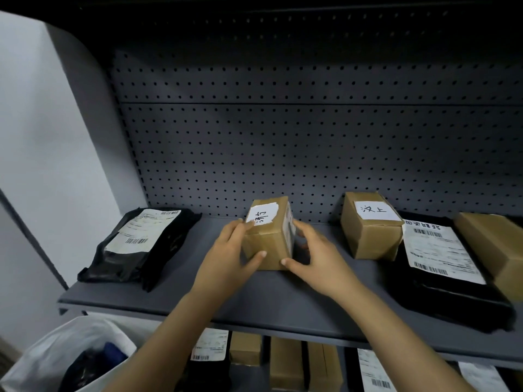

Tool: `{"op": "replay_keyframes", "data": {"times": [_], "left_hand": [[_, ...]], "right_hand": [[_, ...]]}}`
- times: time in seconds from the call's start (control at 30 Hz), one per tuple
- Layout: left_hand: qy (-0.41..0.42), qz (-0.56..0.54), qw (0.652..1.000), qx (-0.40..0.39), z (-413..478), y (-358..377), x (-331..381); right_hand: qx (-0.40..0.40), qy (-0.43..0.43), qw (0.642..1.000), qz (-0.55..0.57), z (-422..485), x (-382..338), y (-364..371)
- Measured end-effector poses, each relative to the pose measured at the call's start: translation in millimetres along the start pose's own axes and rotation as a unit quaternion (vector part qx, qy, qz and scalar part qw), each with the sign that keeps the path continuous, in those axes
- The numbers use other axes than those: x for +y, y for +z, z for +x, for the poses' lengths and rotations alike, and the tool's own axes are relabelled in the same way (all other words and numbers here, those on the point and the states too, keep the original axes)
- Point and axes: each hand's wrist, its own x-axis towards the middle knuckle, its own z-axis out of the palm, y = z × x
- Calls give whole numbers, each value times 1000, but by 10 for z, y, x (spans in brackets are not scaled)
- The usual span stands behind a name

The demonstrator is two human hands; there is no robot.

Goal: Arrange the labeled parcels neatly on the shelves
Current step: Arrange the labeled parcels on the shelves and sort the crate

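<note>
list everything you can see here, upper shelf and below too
held box: 1, brown, white handwritten label, middle of upper shelf
second box: 1, brown, white handwritten label, to its right, apart
left mailer: 1, black, white shipping labels, shelf left
right mailer: 1, black, white shipping label, shelf right
plain box: 1, brown, far right, overlapping right mailer
lower boxes: at least 3, brown, shelf below
white bag: 1, dark contents, lower left
upper shelf: 1, grey
pegboard: 1, grey, behind
left hand: grips held box's left side
right hand: grips its right side
</note>
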Motion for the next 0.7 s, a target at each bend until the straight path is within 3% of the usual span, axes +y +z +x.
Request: {"op": "replay_keyframes", "data": {"times": [0.17, 0.7], "left_hand": [[-23, 8, 999, 22, 10, -163, -187], [-68, -43, 996, -39, -23, -56, -326]], "right_hand": [[-44, 22, 998, 25, 77, -86, 104], [-10, -23, 1000, 2, 107, -227, 93]]}}
